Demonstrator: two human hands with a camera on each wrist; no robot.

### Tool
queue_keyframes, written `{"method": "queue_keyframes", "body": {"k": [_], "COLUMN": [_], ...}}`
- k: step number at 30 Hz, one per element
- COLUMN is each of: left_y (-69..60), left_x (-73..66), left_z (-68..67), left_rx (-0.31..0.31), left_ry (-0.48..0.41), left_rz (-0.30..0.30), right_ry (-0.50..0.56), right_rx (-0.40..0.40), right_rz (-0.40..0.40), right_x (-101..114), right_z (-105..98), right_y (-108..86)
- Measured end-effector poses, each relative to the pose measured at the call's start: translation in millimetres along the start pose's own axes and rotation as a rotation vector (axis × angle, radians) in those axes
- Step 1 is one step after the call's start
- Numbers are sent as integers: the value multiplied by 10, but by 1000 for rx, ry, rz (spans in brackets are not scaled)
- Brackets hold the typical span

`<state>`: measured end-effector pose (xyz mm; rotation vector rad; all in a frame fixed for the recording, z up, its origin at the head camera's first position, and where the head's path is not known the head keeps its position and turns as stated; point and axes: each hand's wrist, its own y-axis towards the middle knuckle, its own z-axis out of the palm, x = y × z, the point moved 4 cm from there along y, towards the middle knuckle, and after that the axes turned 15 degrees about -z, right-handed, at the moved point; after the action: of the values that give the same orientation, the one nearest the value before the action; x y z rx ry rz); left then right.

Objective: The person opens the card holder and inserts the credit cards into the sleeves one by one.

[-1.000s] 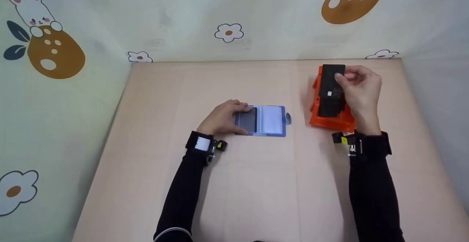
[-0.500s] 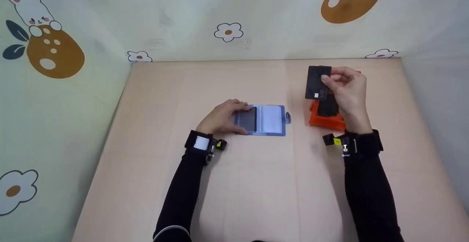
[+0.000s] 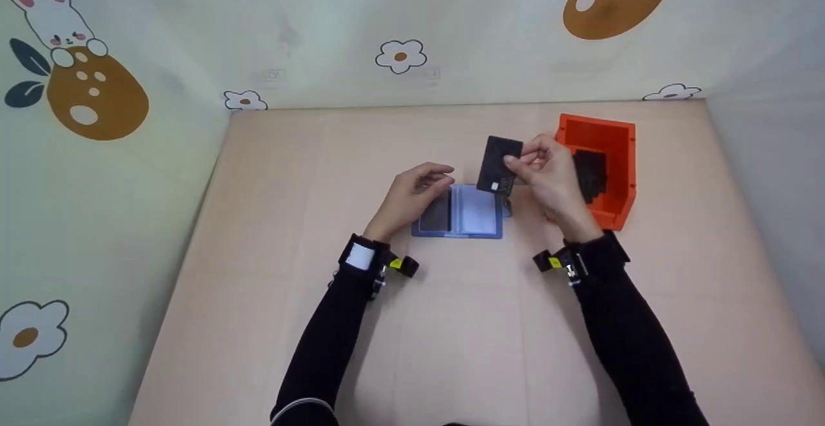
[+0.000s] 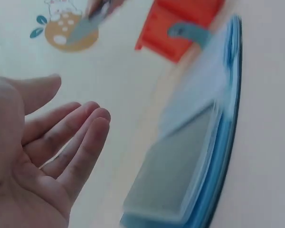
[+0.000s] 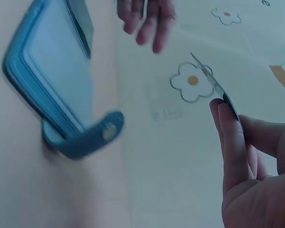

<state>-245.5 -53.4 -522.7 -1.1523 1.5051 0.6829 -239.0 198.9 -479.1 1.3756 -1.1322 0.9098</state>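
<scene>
Between thumb and fingers my right hand point(image 3: 551, 178) pinches a black card point(image 3: 499, 163) with a small white square on it. The card is raised above the right part of a blue card holder point(image 3: 478, 210), which lies unfolded on the table. Clear sleeves show inside the holder, with a dark card point(image 3: 436, 212) in the left one. My left hand point(image 3: 412, 197) hovers over the holder's left side, fingers relaxed and holding nothing; in the left wrist view it is apart from the holder. The holder's snap strap point(image 5: 97, 137) sticks out at its right end.
An orange bin point(image 3: 622, 174) stands on the table at the right, with black cards point(image 3: 590, 174) inside. Behind the table point(image 3: 451, 329) rises a wall covering point(image 3: 322, 39) printed with flowers and rabbits.
My right hand has carried the black card from over the orange bin leftward to the card holder. My left hand has let go of the holder's left edge and lifted slightly.
</scene>
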Motion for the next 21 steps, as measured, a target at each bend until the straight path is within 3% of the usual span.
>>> {"method": "queue_keyframes", "body": {"k": [3,7,13,16,21], "left_y": [3,5,2,-3,7], "left_x": [-10,17,26,19,70], "left_z": [119,213,168,38,-152], "left_rx": [71,87,47,-6,-82], "left_ry": [-164,-258,-310,-313,-308], "left_rz": [-68,-160,-158,-142,-189], "right_ry": [-3,-33,-87,-200,-552], "right_rx": [88,140,189,293,595], "right_rz": [32,56,34,-28,-130], "right_x": [-77,-154,-182,-153,-130], "right_z": [208,371,424,414,429], "right_y": [-55,-113,-137,-129,-168]}}
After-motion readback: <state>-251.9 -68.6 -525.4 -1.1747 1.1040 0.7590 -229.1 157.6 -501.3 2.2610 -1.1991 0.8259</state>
